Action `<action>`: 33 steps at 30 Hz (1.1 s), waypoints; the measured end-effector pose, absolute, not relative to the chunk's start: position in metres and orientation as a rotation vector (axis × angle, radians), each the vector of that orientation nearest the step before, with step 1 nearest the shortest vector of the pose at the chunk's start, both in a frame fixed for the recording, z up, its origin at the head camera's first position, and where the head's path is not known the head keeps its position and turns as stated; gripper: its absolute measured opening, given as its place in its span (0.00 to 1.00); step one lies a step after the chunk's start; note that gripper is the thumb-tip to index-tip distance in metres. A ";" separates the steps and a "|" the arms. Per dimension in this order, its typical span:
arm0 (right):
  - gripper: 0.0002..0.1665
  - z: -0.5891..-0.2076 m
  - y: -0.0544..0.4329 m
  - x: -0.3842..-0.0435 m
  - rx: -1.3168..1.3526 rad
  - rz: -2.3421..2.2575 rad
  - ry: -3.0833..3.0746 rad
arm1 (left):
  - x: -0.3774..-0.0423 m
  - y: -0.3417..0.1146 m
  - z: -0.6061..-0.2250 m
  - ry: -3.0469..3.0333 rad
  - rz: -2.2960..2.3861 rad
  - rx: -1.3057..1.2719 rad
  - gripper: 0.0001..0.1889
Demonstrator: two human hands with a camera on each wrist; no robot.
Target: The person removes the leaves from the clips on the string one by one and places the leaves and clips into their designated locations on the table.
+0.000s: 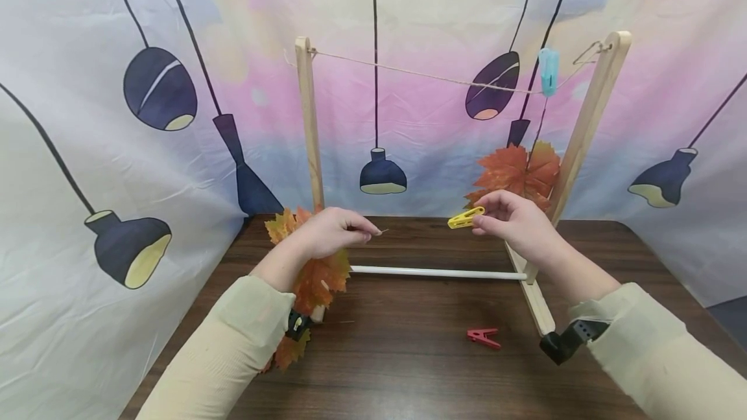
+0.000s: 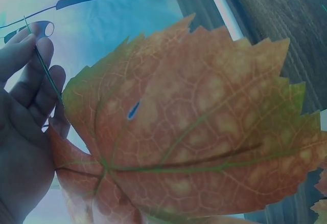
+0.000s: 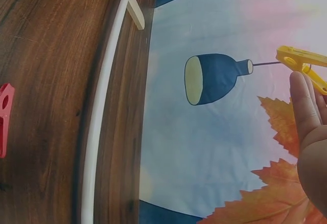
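My left hand [image 1: 335, 232] pinches the thin stem of an orange and yellow artificial maple leaf [image 1: 321, 280], which hangs below the hand. In the left wrist view this leaf [image 2: 204, 127] fills most of the picture, the stem between thumb and fingers. A yellow clothespin [image 1: 465, 218] is pinched by my right hand [image 1: 516, 222], its free end pointing left. Above both hands a twine line [image 1: 408, 71] sags between two posts. A light blue clothespin [image 1: 548, 72] on the line holds another orange maple leaf [image 1: 508, 170] by its stem, behind the right hand.
Wooden posts stand left [image 1: 308, 115] and right [image 1: 595, 109], joined low down by a white rod [image 1: 438, 272]. A red clothespin [image 1: 483, 337] lies on the dark wood table [image 1: 408, 368]. More leaf [image 1: 292, 350] shows beneath my left wrist. A lamp-patterned cloth [image 1: 432, 11] hangs behind.
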State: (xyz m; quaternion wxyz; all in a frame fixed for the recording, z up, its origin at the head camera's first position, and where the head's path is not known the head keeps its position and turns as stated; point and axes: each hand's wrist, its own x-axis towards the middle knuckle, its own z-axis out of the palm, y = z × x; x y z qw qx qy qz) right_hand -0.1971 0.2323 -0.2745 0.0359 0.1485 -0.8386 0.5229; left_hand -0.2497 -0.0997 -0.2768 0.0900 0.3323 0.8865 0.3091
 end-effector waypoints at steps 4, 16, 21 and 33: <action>0.20 -0.277 0.234 -0.197 0.451 1.605 -2.568 | -0.251 -0.101 -0.279 2.632 0.896 1.002 0.12; 0.22 -0.282 0.239 -0.196 0.417 1.564 -2.597 | -0.252 -0.104 -0.283 2.619 0.863 0.996 0.12; 0.22 -0.284 0.241 -0.195 0.411 1.569 -2.589 | -0.253 -0.108 -0.285 2.597 0.894 0.965 0.12; 0.22 -0.293 0.247 -0.194 0.385 1.578 -2.597 | -0.255 -0.113 -0.296 2.569 0.914 0.987 0.13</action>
